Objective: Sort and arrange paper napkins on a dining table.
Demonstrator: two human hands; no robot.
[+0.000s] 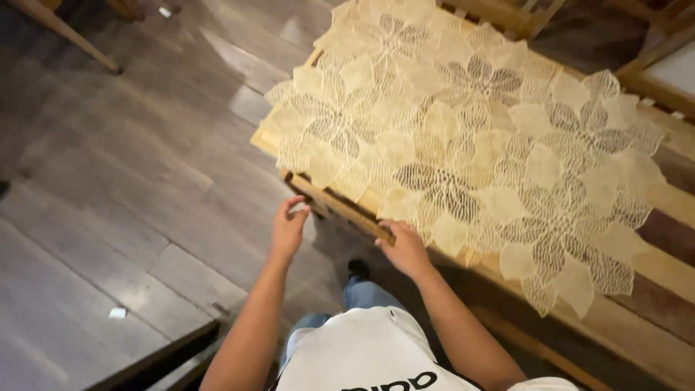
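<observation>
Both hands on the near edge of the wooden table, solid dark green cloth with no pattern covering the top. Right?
Not quite. The head view shows a pale gold cut-out mat of leaf and flower shapes, not a solid dark green cloth. The rest holds: left hand and right hand are at the near edge of the wooden table.

A pale gold lace mat (463,145) of cut-out leaf shapes lies flat, overhanging the wooden table (347,206).
</observation>
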